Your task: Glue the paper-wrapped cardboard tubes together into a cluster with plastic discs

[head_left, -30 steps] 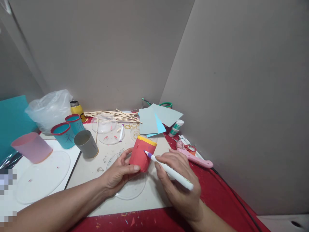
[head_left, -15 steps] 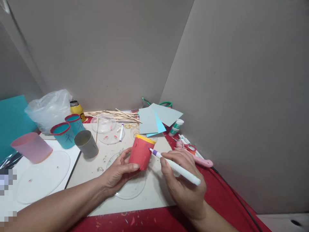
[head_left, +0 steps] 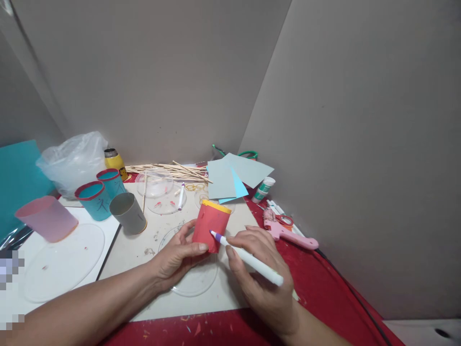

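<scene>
My left hand (head_left: 180,257) is closed round the lower left side of a red paper cup (head_left: 212,223) with a yellow rim, held slightly tilted. Between the thumb and fingers of my right hand (head_left: 259,274) is a white marker (head_left: 252,262) with a purple tip end. Its tip meets, or nearly meets, the cup's red side around the middle. Below the cup, a clear round plastic disc (head_left: 196,286) lies on the pale board (head_left: 230,293), partly hidden by my left hand.
On the left stand a grey cup (head_left: 127,214), two blue cups with red rims (head_left: 95,204) and a pink cup (head_left: 48,218). Thin wooden sticks (head_left: 169,172) lie at the back, beside grey paper sheets (head_left: 221,179). A pink glue gun (head_left: 291,235) rests on the right, its cord trailing forward.
My right hand has moved left, bringing the marker tip from near the cup's right edge to the middle of its side. The left hand and the cup have hardly moved.
</scene>
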Demonstrator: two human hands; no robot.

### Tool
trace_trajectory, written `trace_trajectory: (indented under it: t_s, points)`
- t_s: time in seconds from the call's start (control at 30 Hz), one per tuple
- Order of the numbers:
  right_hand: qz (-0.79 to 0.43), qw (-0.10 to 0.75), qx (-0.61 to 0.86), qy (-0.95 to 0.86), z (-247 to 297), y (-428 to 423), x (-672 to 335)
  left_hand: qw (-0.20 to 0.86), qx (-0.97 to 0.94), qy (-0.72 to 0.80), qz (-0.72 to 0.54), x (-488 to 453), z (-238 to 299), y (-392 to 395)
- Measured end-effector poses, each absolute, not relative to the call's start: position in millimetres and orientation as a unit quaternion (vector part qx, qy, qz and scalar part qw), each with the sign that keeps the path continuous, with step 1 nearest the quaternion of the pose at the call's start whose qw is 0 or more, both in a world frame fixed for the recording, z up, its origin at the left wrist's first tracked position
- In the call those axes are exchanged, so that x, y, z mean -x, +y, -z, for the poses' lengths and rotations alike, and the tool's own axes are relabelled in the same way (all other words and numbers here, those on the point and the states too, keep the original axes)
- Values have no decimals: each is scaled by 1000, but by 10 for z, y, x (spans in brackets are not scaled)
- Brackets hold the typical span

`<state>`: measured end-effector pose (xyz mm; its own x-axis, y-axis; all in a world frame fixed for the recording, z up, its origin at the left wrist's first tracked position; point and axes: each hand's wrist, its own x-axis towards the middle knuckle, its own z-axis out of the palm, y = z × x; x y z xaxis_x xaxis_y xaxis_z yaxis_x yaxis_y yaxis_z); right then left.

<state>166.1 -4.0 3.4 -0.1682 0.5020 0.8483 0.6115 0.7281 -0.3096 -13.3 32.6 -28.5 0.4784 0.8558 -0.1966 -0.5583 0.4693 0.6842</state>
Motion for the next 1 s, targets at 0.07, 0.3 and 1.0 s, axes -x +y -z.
trace_trajectory:
  t_s: [0.07, 0.3, 1.0]
  points:
    - [44, 529, 357, -768, -51, -47, -1641, 814, -276, 267, -436, 132, 288, 324]
    - [38, 547, 358, -755, -12, -53, -1742, 816, -273, 263, -436, 134, 297, 330]
    - [43, 542, 365, -756, -25, -18, -1746, 820, -267, 257, -436, 140, 301, 331]
